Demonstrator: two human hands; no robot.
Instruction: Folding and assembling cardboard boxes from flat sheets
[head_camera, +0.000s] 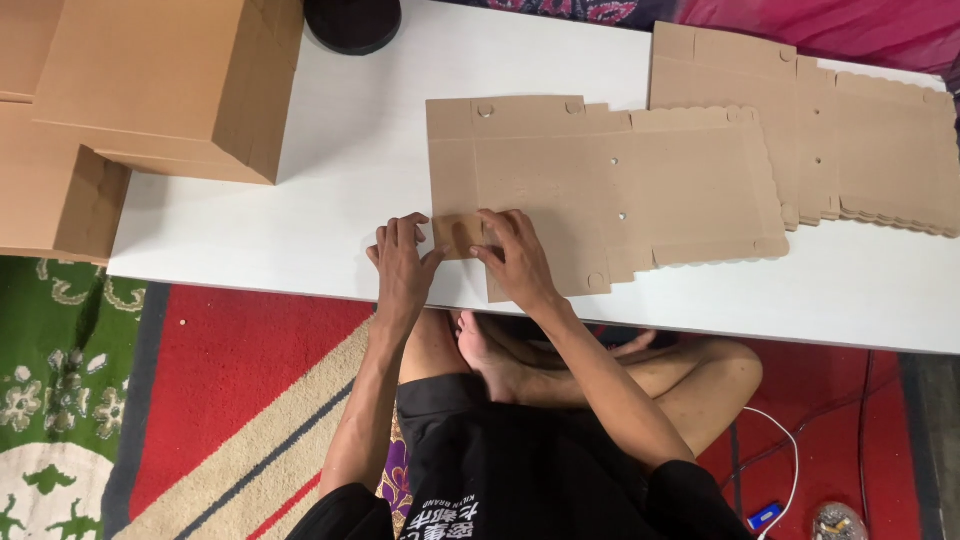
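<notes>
A flat die-cut brown cardboard box blank (600, 185) lies on the white table (340, 190) in front of me. My left hand (402, 262) presses down on a small flap (458, 236) at the blank's near left corner. My right hand (515, 258) rests beside it, fingers on the same flap and on the blank's near edge. Both hands touch the cardboard; the flap looks folded over between them.
A stack of more flat blanks (860, 130) lies at the far right of the table. Folded-up cardboard boxes (170, 85) stand at the far left. A black round object (352, 22) sits at the table's back edge. My crossed legs and a patterned rug are under the table.
</notes>
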